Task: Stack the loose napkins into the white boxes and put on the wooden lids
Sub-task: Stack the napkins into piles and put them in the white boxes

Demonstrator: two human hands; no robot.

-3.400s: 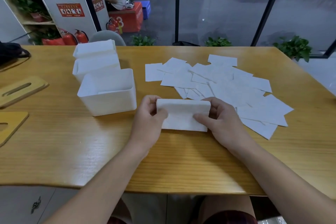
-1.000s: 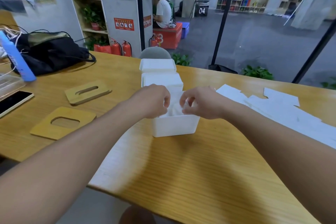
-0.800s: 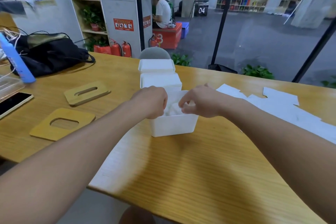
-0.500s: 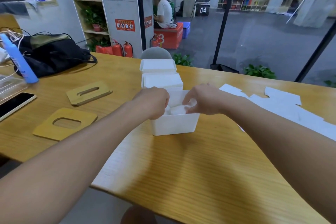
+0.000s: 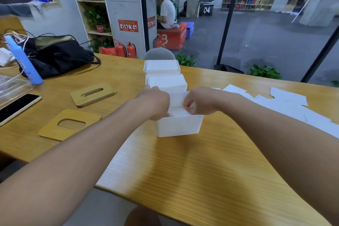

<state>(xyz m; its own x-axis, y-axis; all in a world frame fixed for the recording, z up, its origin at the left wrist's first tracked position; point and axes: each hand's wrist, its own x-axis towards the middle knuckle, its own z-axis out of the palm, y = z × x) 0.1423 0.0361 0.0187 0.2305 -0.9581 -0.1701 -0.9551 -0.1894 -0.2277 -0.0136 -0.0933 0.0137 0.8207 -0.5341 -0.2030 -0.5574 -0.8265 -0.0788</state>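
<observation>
The nearest white box [image 5: 178, 125] stands open on the wooden table. A stack of napkins [image 5: 178, 112] lies flat inside it. My left hand [image 5: 156, 102] dips into the box at the stack's left end, fingers curled and mostly hidden. My right hand [image 5: 200, 101] holds the right end with curled fingertips. Two more white boxes [image 5: 166, 80] [image 5: 161, 66] stand in a row behind, filled to the rim with napkins. Loose napkins [image 5: 286, 104] are spread over the table to the right. Two wooden lids [image 5: 93, 93] [image 5: 70, 124] lie flat to the left.
A phone [image 5: 17, 105], a blue bottle [image 5: 23, 64], a black bag [image 5: 55, 55] and a clear tray [image 5: 11, 86] sit at the far left. The table edge [image 5: 128, 192] runs close in front. A grey chair back [image 5: 159, 54] rises behind the boxes.
Both hands carried the napkin stack from the table over to the nearest box and lowered it inside. It was crumpled between the hands one second ago and now lies flat.
</observation>
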